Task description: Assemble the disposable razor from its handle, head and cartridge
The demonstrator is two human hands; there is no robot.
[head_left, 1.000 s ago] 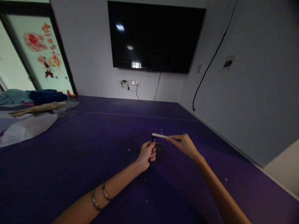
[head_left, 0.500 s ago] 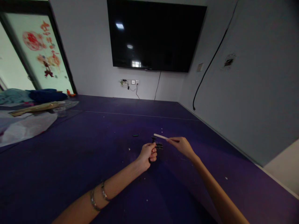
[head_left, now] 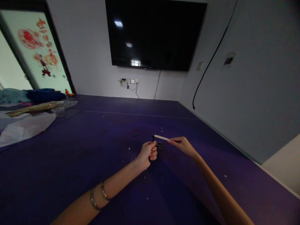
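My left hand (head_left: 148, 152) is closed around a slim black tool (head_left: 153, 137) with a small head, its dark lower end showing under the fingers. Its exact kind is too small to make out. Between thumb and fingers, my right hand (head_left: 183, 145) pinches a thin white stick (head_left: 161, 137). The stick's left tip is at the tool's head; whether they touch I cannot tell. Just right of my left fingers is a small dark ridged piece (head_left: 159, 144). A short dark green piece (head_left: 135, 135) lies on the purple surface (head_left: 112, 175) beyond my left hand.
Small white scraps (head_left: 129, 148) are scattered over the surface. To the left lie a white plastic sheet (head_left: 30, 126), a clear cup (head_left: 60, 111) and blue cloth (head_left: 44, 95). A television (head_left: 157, 34) hangs on the far wall, and a black cable (head_left: 211, 62) dangles at the right.
The white stick's tip has come closer to the black tool's head. The view has shifted slightly; both hands keep their hold.
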